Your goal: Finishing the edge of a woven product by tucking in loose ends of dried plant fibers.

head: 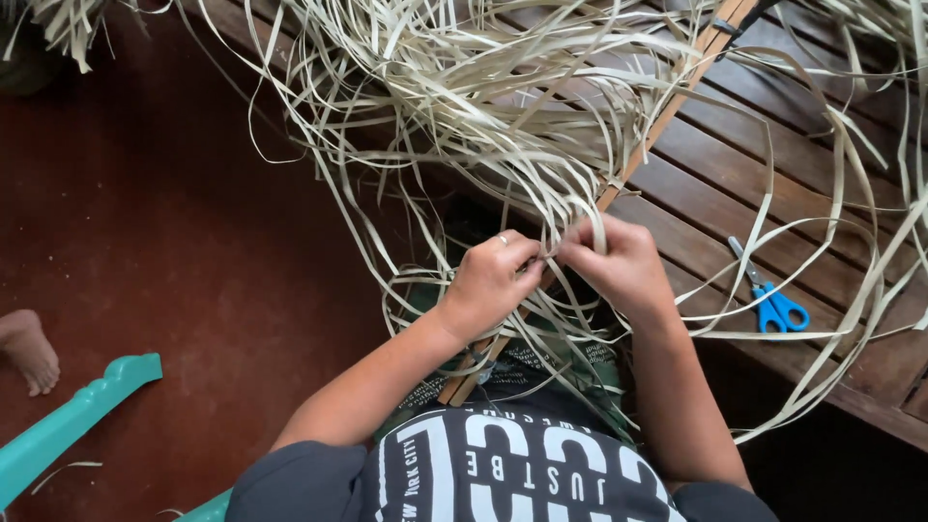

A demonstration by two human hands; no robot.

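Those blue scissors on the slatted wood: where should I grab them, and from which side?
Probably by the blue handle loops, coming in with the right hand, which is nearer. The scissors lie flat on the wooden slats, loops toward the person and blades pointing away up-left. A pale strip curves close by, so lift clear of it.

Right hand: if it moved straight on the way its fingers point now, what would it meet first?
The right hand points toward the left hand; it would probably meet first the pale strips pinched between them, then the left hand's fingertips.
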